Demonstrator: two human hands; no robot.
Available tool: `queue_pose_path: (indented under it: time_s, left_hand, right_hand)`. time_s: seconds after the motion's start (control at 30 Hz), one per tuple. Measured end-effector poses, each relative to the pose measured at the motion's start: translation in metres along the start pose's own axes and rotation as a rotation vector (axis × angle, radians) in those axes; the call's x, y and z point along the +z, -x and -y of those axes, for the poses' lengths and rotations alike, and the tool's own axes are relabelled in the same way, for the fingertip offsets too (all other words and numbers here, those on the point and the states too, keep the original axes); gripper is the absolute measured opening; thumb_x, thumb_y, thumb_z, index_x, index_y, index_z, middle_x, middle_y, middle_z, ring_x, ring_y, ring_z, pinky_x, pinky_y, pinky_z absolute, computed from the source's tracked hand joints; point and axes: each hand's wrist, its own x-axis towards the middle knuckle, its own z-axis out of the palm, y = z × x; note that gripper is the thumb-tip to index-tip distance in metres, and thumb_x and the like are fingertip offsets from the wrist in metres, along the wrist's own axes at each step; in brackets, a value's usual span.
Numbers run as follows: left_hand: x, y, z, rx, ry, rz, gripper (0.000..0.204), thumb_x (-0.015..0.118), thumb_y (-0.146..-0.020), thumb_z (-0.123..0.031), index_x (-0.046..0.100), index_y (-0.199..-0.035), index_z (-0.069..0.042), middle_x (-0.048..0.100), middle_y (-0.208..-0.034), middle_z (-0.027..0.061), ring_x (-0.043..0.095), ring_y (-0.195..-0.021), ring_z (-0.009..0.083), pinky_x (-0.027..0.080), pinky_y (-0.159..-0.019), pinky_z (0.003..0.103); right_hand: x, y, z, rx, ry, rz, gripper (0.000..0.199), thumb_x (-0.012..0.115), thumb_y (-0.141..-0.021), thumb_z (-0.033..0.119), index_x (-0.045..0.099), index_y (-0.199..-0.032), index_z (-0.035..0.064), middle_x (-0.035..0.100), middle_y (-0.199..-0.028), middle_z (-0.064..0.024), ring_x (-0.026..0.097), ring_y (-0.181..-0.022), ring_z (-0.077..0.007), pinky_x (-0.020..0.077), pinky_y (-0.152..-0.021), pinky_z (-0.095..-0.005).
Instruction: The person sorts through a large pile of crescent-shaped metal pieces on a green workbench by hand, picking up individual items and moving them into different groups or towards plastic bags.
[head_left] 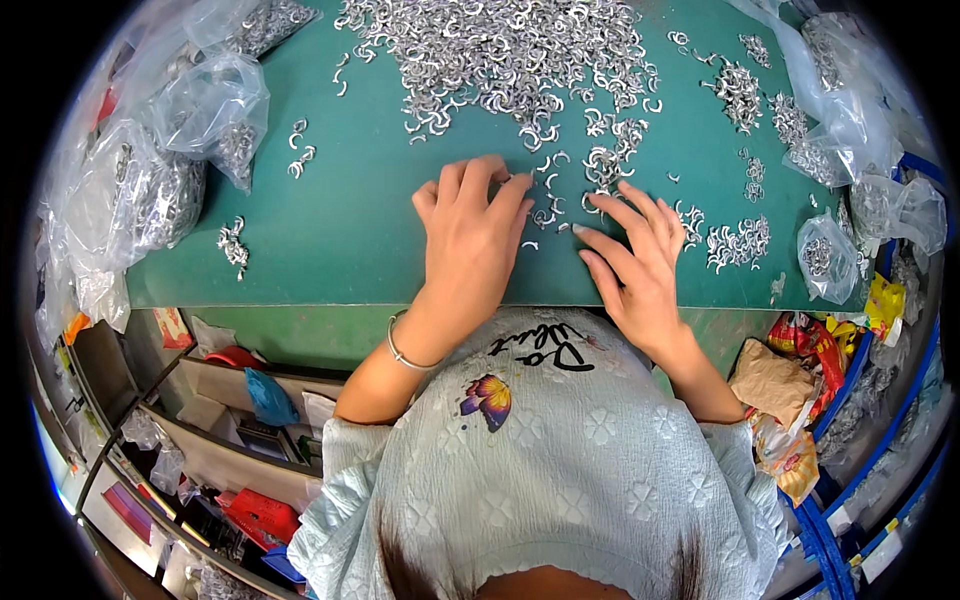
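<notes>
Small silver C-shaped metal pieces (520, 60) lie in a broad heap on the green table mat (350, 235). My left hand (467, 235), with a bangle at its wrist, rests left of a thin line of loose pieces (548, 185). Its fingers are bent and apart, and their tips are partly hidden. On the other side of that line, my right hand (640, 265) has its fingers spread, its fingertips beside a clump of pieces (603, 165). A cluster of pieces (738, 243) lies to its right.
Clear plastic bags of metal pieces (150, 190) crowd the left edge, with more bags (828, 255) on the right. Small piles (738, 97) sit at the far right, and another pile (233, 247) at the left. Below are a drawer (230, 410) and crumpled food packets (785, 385).
</notes>
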Motion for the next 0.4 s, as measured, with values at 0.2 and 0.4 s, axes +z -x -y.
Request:
queue_pose_path:
  time_s: [0.2,0.4]
  left_hand:
    - [0.0007,-0.0002,0.0,0.005,0.039,-0.002,0.02,0.073,-0.076,-0.005,0.067,-0.094,-0.008,0.055,-0.096,0.0034,0.052,-0.089,0.0217,0.033,-0.078,0.037]
    - [0.0021,-0.0045,0.0026,-0.004,0.079,0.037,0.022,0.073,-0.076,-0.005,0.067,-0.097,-0.009,0.056,-0.096,0.0047,0.052,-0.089,0.0224,0.034,-0.078,0.037]
  right_hand:
    - [-0.003,-0.0016,-0.0017,0.038,-0.07,-0.062,0.021,0.071,-0.077,0.006,0.07,-0.098,0.0083,0.06,-0.12,-0.0073,0.049,-0.123,-0.031,0.0284,-0.104,-0.0488]
    - [-0.0022,-0.0049,-0.0024,0.019,-0.1,-0.094,0.022,0.072,-0.076,0.006,0.071,-0.098,0.0085,0.061,-0.12,-0.008,0.049,-0.122,-0.0308,0.0287,-0.104,-0.0486]
